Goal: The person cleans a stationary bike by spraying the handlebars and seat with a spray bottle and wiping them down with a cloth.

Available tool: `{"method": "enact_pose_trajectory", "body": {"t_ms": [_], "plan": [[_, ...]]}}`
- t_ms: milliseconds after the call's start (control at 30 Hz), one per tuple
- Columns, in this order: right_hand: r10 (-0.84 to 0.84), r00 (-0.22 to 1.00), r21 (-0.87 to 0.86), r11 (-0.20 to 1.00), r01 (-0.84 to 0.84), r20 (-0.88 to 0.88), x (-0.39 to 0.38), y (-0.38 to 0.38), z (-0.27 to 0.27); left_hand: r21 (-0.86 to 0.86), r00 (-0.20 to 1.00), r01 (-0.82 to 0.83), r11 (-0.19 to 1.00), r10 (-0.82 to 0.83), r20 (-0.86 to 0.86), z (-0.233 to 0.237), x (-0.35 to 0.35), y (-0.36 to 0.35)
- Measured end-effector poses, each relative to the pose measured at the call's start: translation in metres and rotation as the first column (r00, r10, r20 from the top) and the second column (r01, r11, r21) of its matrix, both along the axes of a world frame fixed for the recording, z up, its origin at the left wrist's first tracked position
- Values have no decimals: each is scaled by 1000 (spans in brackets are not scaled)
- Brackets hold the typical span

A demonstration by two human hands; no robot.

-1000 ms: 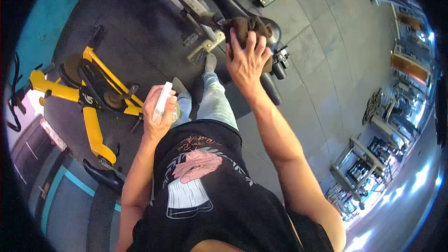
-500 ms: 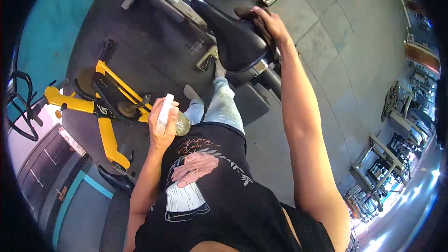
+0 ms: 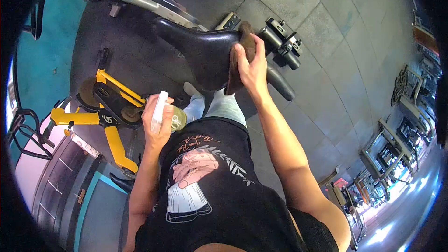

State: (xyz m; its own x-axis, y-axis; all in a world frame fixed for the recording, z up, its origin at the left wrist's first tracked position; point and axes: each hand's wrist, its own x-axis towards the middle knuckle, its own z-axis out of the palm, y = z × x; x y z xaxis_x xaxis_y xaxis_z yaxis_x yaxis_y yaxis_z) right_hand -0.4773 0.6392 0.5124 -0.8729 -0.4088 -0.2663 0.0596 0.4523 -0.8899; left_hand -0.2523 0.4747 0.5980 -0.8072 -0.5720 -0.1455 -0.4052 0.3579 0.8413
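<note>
My left hand (image 3: 157, 120) is wrapped round a spray bottle (image 3: 178, 118) with a white trigger head, held in front of my waist. A dark brown cloth (image 3: 239, 60) is gripped in my right hand (image 3: 252, 67) and pressed against the wide rear end of a black bike saddle (image 3: 205, 51). The saddle's narrow nose points to the upper left. Part of the cloth is hidden behind my fingers.
A yellow exercise bike (image 3: 112, 135) stands on the left. The grey frame (image 3: 154, 3) of the bike with the saddle runs to the upper left. Gym machines (image 3: 392, 149) line the right side. Dark rubber tiles (image 3: 322, 42) cover the floor.
My right hand and the cloth have moved left and down in view, staying at the saddle's rear. The saddle appears further left and more level. My left hand still holds the bottle.
</note>
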Motion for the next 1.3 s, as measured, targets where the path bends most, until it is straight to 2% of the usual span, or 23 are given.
{"method": "enact_pose_trajectory", "body": {"t_ms": [100, 167, 200, 233, 300, 367, 433, 533, 633, 700, 733, 767, 833, 900, 933, 967, 1033, 1100, 1133, 1167, 1233, 1267, 1300], "plan": [[-80, 997, 286, 955, 73, 11, -19, -16, 17, -1, 1000, 23, 1000, -23, -11, -3, -13, 3], [14, 984, 119, 992, -36, 177, -51, -8, -19, 8, 999, 36, 999, -36, -16, -5, -19, 7], [9, 928, 57, 998, -33, 372, -61, -10, -17, 3, 998, 49, 999, -49, -36, -6, -24, 10], [11, 929, 50, 998, -31, 371, -56, -12, -14, 18, 999, 38, 999, -38, -27, -12, -26, 14], [-62, 994, 137, 988, 74, -85, -32, -18, -2, -49, 1000, 20, 999, -21, -19, -13, -39, 22], [31, 977, 161, 987, 3, -213, 1, -12, 10, -73, 1000, -4, 997, 3, -4, -16, -46, 27], [87, 952, 180, 983, -34, -292, 25, -2, 27, -39, 995, -101, 994, 100, -25, -20, -47, 32], [198, 947, 252, 959, -132, -255, 21, 5, 26, -15, 991, -132, 991, 132, 3, -19, -43, 31], [135, 977, 302, 950, -81, -164, -9, -14, 30, 17, 989, -148, 989, 148, 15, -20, -39, 31], [41, 999, 212, 977, -33, -32, -45, -31, 13, 42, 986, -165, 985, 164, 14, -19, -35, 31], [38, 988, 276, 961, 5, -148, -54, -44, 14, 13, 987, -162, 987, 162, 3, -20, -35, 30], [106, 981, 306, 951, -52, -163, -61, -47, 13, -13, 988, -157, 988, 157, -5, -20, -33, 29], [110, 984, 318, 946, -62, -138, -62, -42, 10, 10, 984, -178, 984, 178, -10, -23, -28, 29], [110, 971, 284, 958, -46, -214, -47, -32, 0, 30, 977, -210, 977, 211, -25, -25, -25, 28], [176, 969, 238, 962, -132, -175, -37, -21, 2, 11, 976, -213, 977, 213, -44, -25, -24, 28], [234, 939, 232, 957, -177, -250, -24, -14, 9, -9, 975, -216, 976, 215, -60, -25, -22, 27], [358, 894, 241, 924, -297, -270, 2, 14, 21, 24, 971, -232, 972, 233, -47, -23, -15, 26], [472, 869, 304, 858, -414, -147, 16, 33, 37, 38, 969, -246, 968, 247, -25, -26, -10, 24], [499, 858, 294, 844, -448, -123, 10, 52, 24, 44, 967, -251, 967, 252, -28, -27, -7, 22], [503, 855, 297, 841, -452, -124, -1, 52, 27, 68, 964, -266, 962, 267, -8, -27, -5, 22], [470, 883, 275, 848, -452, 2, -20, 39, 33, 103, 960, -278, 955, 279, 13, -29, 1, 20], [453, 881, 285, 870, -402, -140, -27, 33, 32, 64, 967, -253, 965, 253, -5, -32, 2, 16], [330, 930, 227, 930, -291, -160, -36, 32, 15, 24, 974, -226, 974, 226, -21, -33, 4, 14]]}}
